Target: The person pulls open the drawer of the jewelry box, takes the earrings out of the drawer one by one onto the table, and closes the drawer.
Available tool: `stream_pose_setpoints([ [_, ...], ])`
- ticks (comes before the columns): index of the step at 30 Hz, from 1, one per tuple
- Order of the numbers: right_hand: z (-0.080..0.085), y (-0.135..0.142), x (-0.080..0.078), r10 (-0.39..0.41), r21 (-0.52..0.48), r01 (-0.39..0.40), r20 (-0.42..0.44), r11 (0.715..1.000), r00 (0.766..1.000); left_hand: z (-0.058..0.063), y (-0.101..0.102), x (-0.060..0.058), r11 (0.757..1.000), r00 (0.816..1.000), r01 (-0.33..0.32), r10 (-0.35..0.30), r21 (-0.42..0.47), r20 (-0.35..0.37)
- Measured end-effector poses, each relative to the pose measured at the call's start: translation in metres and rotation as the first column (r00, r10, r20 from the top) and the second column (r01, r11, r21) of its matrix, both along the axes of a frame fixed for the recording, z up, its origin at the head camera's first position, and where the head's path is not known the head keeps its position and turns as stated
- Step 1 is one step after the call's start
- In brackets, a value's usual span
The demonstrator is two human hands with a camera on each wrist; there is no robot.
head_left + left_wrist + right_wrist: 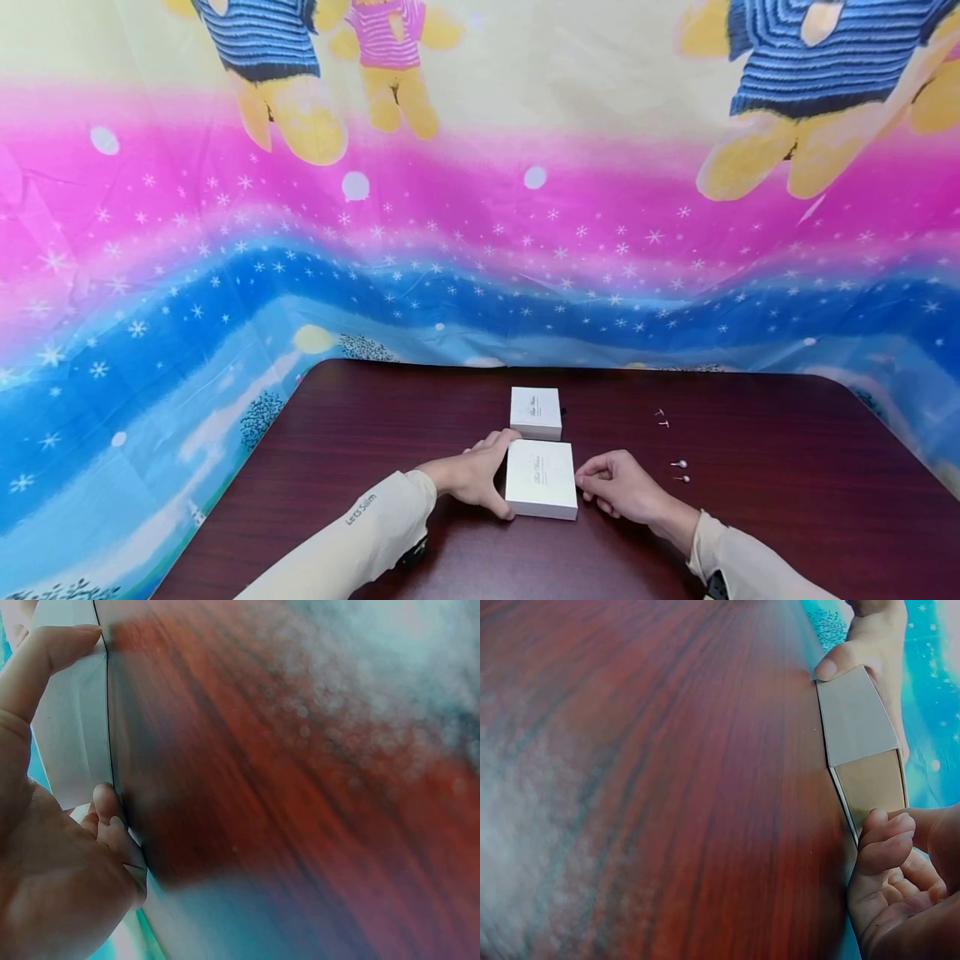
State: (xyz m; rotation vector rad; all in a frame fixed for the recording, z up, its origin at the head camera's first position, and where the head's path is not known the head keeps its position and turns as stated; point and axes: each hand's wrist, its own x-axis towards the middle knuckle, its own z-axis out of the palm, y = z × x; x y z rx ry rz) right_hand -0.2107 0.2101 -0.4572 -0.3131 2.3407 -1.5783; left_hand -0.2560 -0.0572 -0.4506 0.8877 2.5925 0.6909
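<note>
A flat white gift box with dark script on its lid lies on the table between the two hands. My left hand grips it from the left, thumb at the near corner and fingers toward the far one. At its right end is my right hand, with curled fingers and the thumb and fingertips brought together against the box. The right wrist view shows that end as a tan face beside the white side; whatever the fingertips pinch there is hidden behind them.
Just behind stands a second white box with similar script and a small dark tab on its right. To the right lie two pearl-headed earrings and two small T-shaped studs. A printed cloth hangs behind the dark wooden table.
</note>
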Motion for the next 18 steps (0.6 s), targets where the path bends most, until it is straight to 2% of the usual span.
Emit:
stream_pose_setpoints([
  [18,0.0046,-0.0013,0.0017,0.0,0.012,0.001,-0.005,1.0,1.0,-0.001,-0.0001,0.0015,1.0,1.0,-0.004,0.003,-0.006,-0.017],
])
